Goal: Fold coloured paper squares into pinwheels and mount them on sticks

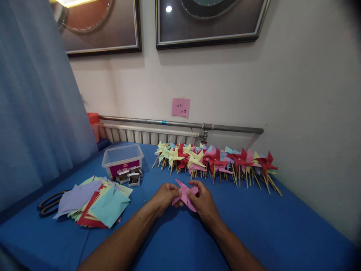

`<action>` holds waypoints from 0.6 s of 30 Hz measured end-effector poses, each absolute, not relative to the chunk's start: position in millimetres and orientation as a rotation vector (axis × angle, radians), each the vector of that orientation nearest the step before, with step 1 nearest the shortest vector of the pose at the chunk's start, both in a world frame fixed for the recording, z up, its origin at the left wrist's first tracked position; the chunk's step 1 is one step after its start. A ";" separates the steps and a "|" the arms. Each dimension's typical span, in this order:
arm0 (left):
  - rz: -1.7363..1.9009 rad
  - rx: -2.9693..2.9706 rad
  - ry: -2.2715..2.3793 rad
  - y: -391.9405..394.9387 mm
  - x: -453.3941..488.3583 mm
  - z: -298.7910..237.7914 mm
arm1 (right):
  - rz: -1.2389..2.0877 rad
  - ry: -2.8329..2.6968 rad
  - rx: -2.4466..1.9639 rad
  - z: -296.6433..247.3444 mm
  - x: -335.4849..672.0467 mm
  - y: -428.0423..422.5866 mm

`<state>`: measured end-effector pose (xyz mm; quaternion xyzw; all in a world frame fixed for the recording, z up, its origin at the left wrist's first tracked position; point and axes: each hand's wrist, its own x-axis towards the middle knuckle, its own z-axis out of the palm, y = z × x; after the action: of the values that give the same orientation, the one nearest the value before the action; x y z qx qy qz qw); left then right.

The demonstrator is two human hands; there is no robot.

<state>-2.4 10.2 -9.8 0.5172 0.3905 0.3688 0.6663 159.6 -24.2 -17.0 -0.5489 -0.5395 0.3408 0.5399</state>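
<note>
Fingers of left hand and right hand pinch shut on pink paper above blue table.

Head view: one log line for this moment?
left hand: holds pink paper | right hand: holds pink paper | pinwheels: row behind | paper stack: left

Matt pink paper, seemingly cloth-covered blue table, clear glossy plastic box.

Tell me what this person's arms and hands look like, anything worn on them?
The left forearm and right forearm are bare to the frame edge, no sleeves. The left hand and right hand are ungloved; no watch, bracelet or ring shows.
</note>
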 end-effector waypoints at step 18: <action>0.969 1.180 0.929 13.9 2.1 -15.3 | 1.092 -1.039 -1.083 -20.3 152.6 -24.2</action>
<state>2.1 13.9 -15.3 0.5147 0.4050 0.4225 0.6265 152.6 -24.2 -20.3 -0.4671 -0.4479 0.4711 0.5993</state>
